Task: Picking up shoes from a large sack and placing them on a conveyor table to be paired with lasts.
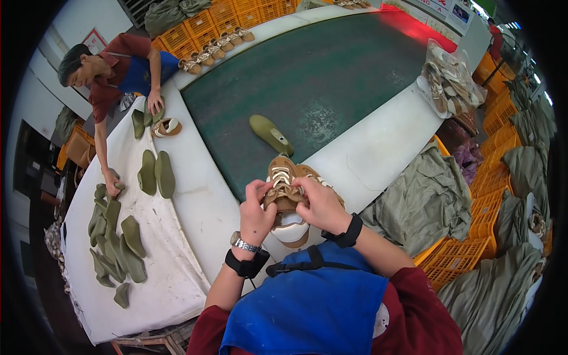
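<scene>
Right in front of my body is a brown sneaker with white laces, its toe pointing away and its pale heel toward me. My left hand pinches the left side of its opening near the lace ends. On the opposite side my right hand grips the edge by the tongue, fingers bent. A second brown shoe lies just beside it, partly covered by my right hand. Beyond the toe, a green shoe last rests on the dark green belt.
At the left, a co-worker handles green lasts on a white-covered table. A row of brown shoes lines the far ledge. A bag of shoes sits at the right, above orange crates and grey-green cloth.
</scene>
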`<state>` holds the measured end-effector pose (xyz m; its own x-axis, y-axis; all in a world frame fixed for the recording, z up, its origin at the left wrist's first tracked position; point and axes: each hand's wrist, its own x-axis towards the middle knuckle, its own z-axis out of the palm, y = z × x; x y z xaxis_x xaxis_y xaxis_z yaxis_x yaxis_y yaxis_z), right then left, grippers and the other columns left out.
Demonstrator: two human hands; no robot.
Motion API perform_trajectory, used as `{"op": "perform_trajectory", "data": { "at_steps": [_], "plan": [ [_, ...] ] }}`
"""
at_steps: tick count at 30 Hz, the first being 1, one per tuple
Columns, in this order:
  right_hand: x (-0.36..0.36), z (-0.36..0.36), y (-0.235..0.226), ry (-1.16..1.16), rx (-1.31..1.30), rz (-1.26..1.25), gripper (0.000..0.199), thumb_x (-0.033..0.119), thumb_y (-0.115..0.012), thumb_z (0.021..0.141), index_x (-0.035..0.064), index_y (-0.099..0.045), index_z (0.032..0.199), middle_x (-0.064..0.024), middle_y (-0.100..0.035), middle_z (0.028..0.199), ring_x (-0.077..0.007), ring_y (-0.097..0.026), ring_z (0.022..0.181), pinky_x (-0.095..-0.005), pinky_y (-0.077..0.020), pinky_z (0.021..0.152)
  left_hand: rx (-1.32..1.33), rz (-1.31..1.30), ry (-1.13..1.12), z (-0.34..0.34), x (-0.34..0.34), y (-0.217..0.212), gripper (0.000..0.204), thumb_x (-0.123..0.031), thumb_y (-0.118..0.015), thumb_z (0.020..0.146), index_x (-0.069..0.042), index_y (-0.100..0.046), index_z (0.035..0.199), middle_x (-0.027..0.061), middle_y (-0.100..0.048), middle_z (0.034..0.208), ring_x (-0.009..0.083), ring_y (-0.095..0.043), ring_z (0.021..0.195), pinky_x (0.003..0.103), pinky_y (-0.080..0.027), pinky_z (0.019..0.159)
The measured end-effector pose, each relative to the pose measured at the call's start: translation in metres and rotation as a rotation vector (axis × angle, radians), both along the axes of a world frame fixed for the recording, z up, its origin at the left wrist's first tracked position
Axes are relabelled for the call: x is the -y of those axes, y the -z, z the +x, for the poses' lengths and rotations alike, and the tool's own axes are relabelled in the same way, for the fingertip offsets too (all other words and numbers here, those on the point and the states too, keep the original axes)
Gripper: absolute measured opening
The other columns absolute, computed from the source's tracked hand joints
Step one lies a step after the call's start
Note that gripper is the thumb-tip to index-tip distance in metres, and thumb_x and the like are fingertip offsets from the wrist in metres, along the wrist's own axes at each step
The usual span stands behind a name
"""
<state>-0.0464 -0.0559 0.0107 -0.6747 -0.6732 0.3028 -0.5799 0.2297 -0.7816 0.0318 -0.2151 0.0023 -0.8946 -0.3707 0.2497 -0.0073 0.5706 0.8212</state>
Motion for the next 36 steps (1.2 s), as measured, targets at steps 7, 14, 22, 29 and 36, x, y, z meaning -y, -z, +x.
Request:
{"op": "perform_trajectory", "data": {
  "at_steps": [7, 14, 22, 29, 36],
  "plan": [
    [-0.002, 0.008, -0.015, 0.085, -0.092, -0.137, 0.034, -0.005, -0.049, 0.067, 0.0065, -0.053, 0.099, -0.0147, -0.056, 0.088, -0.0285, -0.059, 0.078, -0.0351, -0.0488, 0.068, -0.183, 0.033, 0.013, 0.010, 0.001, -0.020, 0.029, 0.007, -0.049, 0.070, -0.001, -0.040, 0.096, 0.0174, -0.061, 0.102, 0.0318, -0.061, 0.089, 0.033, -0.051, 0.072],
    [-0.003, 0.012, -0.029, -0.011, -0.184, -0.073, 0.037, -0.004, -0.049, 0.069, 0.0138, -0.060, 0.100, -0.0117, -0.046, 0.091, -0.0284, -0.055, 0.077, -0.0356, -0.0474, 0.065, -0.318, -0.184, 0.002, 0.011, -0.015, -0.039, 0.030, 0.008, -0.058, 0.064, -0.002, -0.041, 0.087, 0.0177, -0.060, 0.103, 0.0313, -0.062, 0.090, 0.033, -0.051, 0.072],
    [-0.005, 0.008, -0.030, -0.097, -0.220, -0.069, 0.032, -0.004, -0.050, 0.070, 0.0115, -0.060, 0.096, -0.0124, -0.046, 0.091, -0.0292, -0.054, 0.077, -0.0351, -0.0468, 0.064, -0.326, -0.019, -0.032, 0.013, -0.016, -0.036, 0.033, 0.008, -0.056, 0.065, -0.002, -0.044, 0.095, 0.0173, -0.059, 0.104, 0.0317, -0.061, 0.091, 0.035, -0.050, 0.075],
    [-0.005, 0.010, -0.044, 0.116, -0.089, -0.343, 0.028, -0.007, -0.053, 0.065, 0.0028, -0.052, 0.091, -0.0121, -0.054, 0.083, -0.0206, -0.057, 0.068, -0.0274, -0.0485, 0.062, -0.322, -0.515, 0.088, 0.003, -0.026, -0.063, 0.026, 0.006, -0.056, 0.060, -0.003, -0.058, 0.084, 0.0161, -0.053, 0.107, 0.0335, -0.054, 0.094, 0.037, -0.047, 0.077],
    [-0.005, 0.010, -0.029, 0.107, -0.192, -0.330, 0.029, -0.009, -0.055, 0.065, 0.0022, -0.046, 0.089, -0.0105, -0.053, 0.083, -0.0169, -0.056, 0.071, -0.0261, -0.0488, 0.062, -0.342, -0.344, 0.200, 0.001, -0.024, -0.066, 0.013, 0.011, -0.050, 0.062, -0.001, -0.051, 0.067, 0.0156, -0.055, 0.103, 0.0363, -0.054, 0.096, 0.037, -0.046, 0.080]
  ]
}}
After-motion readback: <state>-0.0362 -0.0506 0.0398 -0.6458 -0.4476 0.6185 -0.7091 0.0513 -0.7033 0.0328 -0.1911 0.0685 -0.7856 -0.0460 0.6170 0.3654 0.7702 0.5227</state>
